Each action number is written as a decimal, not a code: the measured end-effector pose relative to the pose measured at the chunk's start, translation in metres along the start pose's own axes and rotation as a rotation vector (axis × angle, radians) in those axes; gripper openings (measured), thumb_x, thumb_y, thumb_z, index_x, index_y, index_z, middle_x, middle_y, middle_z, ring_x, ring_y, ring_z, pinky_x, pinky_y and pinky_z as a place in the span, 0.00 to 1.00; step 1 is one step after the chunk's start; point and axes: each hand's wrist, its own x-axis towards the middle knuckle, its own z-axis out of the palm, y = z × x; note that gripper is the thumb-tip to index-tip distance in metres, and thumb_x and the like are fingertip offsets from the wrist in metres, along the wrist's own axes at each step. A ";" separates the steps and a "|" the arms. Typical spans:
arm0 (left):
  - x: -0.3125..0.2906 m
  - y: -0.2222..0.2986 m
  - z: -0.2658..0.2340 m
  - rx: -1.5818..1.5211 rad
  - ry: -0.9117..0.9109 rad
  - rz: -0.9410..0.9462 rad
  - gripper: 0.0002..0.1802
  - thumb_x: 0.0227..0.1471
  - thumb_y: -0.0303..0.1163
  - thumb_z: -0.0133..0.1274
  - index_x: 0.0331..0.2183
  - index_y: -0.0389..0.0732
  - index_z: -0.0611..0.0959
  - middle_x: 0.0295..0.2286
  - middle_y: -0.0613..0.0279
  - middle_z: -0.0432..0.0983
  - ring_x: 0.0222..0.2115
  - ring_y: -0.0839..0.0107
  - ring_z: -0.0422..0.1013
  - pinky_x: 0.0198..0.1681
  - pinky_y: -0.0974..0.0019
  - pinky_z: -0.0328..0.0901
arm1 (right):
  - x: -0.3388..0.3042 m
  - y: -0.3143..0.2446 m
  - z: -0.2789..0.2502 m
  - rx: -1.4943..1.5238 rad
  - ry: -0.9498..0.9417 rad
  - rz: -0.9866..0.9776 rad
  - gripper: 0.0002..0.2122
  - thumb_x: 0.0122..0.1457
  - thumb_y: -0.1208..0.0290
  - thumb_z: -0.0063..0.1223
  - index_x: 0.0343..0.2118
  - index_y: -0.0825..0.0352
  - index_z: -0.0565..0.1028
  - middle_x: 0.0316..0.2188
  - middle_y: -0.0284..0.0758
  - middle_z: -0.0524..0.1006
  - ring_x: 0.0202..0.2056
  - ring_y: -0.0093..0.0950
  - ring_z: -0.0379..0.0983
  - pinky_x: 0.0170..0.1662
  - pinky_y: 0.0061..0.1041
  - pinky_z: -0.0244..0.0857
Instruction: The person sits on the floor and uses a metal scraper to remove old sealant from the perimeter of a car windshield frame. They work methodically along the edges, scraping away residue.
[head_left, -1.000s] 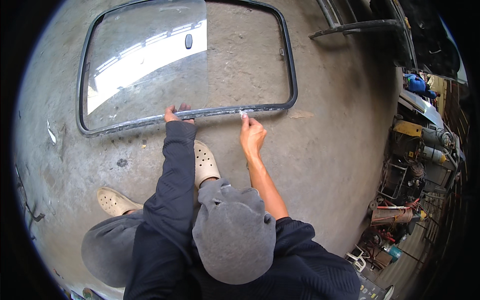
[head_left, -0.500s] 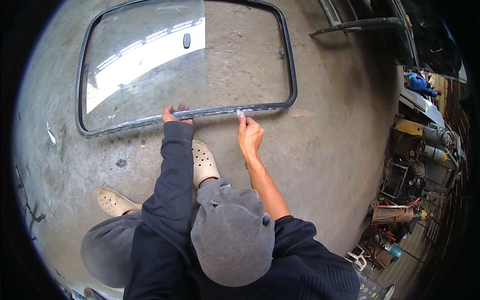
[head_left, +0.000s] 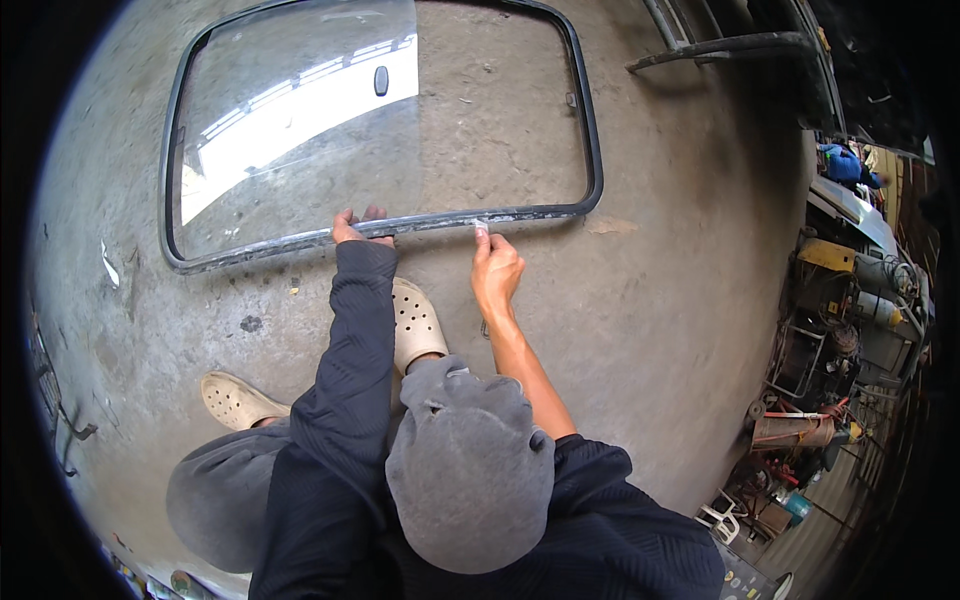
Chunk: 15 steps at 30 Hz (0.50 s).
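The black window frame (head_left: 550, 213) is over the concrete floor (head_left: 660, 330) before me. My left hand (head_left: 358, 226) is curled around its near edge, about midway. Further right on that edge, my right hand (head_left: 497, 265) pinches a small whitish piece (head_left: 481, 226), fingers folded, slightly closer to my left than a second ago. My pale clogs (head_left: 417, 328) are on the frame's near side.

The pane (head_left: 300, 130) is clear, glossy glass; the frame (head_left: 594, 150) is smooth, its near bar (head_left: 435, 221) chalky. The floor (head_left: 680, 260) is rough, matt concrete; trousers (head_left: 470, 485), matt cloth; clogs (head_left: 416, 338), smooth plastic.
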 end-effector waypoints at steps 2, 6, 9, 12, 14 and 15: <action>-0.006 0.003 0.004 -0.013 0.021 -0.024 0.13 0.51 0.39 0.48 0.36 0.44 0.66 0.38 0.51 0.68 0.42 0.56 0.65 0.49 0.52 0.61 | 0.003 -0.001 0.000 0.011 -0.005 -0.011 0.17 0.57 0.59 0.51 0.22 0.70 0.74 0.17 0.50 0.72 0.21 0.50 0.69 0.25 0.43 0.60; -0.009 -0.002 0.006 -0.019 0.036 -0.002 0.13 0.51 0.38 0.48 0.35 0.44 0.67 0.39 0.52 0.68 0.42 0.56 0.65 0.49 0.51 0.61 | -0.004 -0.005 0.007 0.013 -0.016 0.022 0.17 0.57 0.59 0.51 0.21 0.70 0.74 0.18 0.52 0.72 0.23 0.51 0.70 0.26 0.44 0.60; -0.002 0.003 0.002 -0.022 0.012 -0.005 0.13 0.50 0.38 0.49 0.35 0.44 0.66 0.39 0.51 0.68 0.43 0.56 0.65 0.49 0.51 0.60 | -0.007 -0.014 0.001 -0.002 -0.069 0.024 0.17 0.57 0.60 0.50 0.21 0.71 0.74 0.18 0.52 0.72 0.23 0.52 0.70 0.27 0.45 0.61; -0.006 -0.002 0.004 -0.015 0.013 0.003 0.14 0.50 0.38 0.49 0.36 0.44 0.65 0.39 0.51 0.68 0.42 0.56 0.65 0.48 0.51 0.61 | -0.005 -0.016 0.003 0.001 -0.055 0.033 0.17 0.57 0.60 0.50 0.21 0.71 0.74 0.19 0.52 0.73 0.24 0.52 0.70 0.27 0.45 0.61; -0.003 -0.006 0.002 0.008 -0.013 0.008 0.16 0.49 0.39 0.48 0.39 0.45 0.64 0.40 0.51 0.68 0.41 0.59 0.66 0.47 0.53 0.61 | -0.009 -0.020 0.006 -0.001 -0.010 0.008 0.17 0.57 0.60 0.50 0.21 0.71 0.74 0.19 0.52 0.73 0.23 0.53 0.70 0.27 0.45 0.60; -0.001 -0.005 0.000 0.004 -0.013 0.006 0.17 0.49 0.39 0.48 0.39 0.45 0.64 0.40 0.51 0.68 0.41 0.59 0.66 0.47 0.53 0.61 | -0.014 -0.023 0.010 0.035 -0.076 0.016 0.17 0.57 0.60 0.51 0.21 0.71 0.74 0.19 0.52 0.73 0.23 0.52 0.71 0.26 0.44 0.61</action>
